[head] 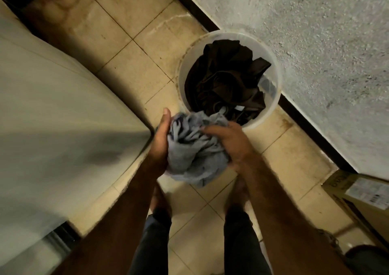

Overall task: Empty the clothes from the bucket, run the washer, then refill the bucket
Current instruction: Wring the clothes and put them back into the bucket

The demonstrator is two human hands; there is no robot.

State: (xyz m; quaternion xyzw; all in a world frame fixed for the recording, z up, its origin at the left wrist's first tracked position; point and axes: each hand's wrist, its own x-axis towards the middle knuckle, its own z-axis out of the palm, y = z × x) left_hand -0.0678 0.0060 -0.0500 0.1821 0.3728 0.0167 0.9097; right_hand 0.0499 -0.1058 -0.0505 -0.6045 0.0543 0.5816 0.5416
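- While fingers of my left hand [161, 146] and right hand [229, 144] clamp the grey bundle [193, 148], keep it balled, no trailing ends.
- Likely target: washer [52, 106]; dark clothes [225, 79] left in bucket [278, 79].

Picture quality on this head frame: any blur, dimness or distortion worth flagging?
Head view: dim, warm light; motion blur smears the white appliance and forearm edges; wide-angle bowing looks mild. The bucket, its dark clothes and the grey cloth gripped by left hand and right hand read fairly sharp.
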